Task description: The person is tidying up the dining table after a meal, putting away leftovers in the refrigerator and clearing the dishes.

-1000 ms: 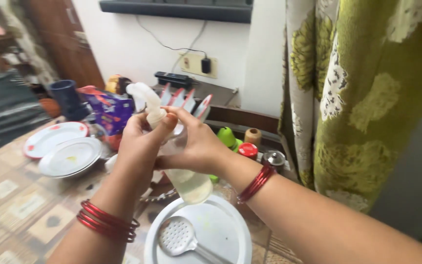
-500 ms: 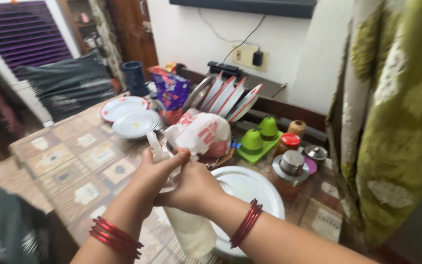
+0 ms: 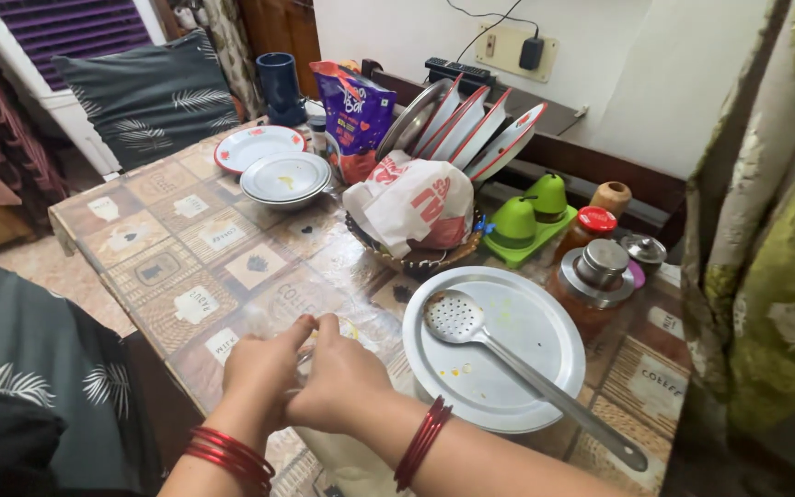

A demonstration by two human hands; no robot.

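My left hand and my right hand are pressed together at the near edge of the patterned table. Both are closed around the top of a translucent spray bottle. Only its pale body shows below my wrists; its white spray head is hidden by my fingers. Red bangles circle both wrists. Just right of my hands lies a round steel plate with a slotted steel spoon on it.
Behind the plate: a basket holding a white and red bag, green containers, a red-lidded jar, a steel-lidded jar. Further back: racked plates, purple packet, white plates. Curtain at right.
My hands and the bottle have dropped from chest height to the table's near edge. The view has tilted down and shows more of the table.
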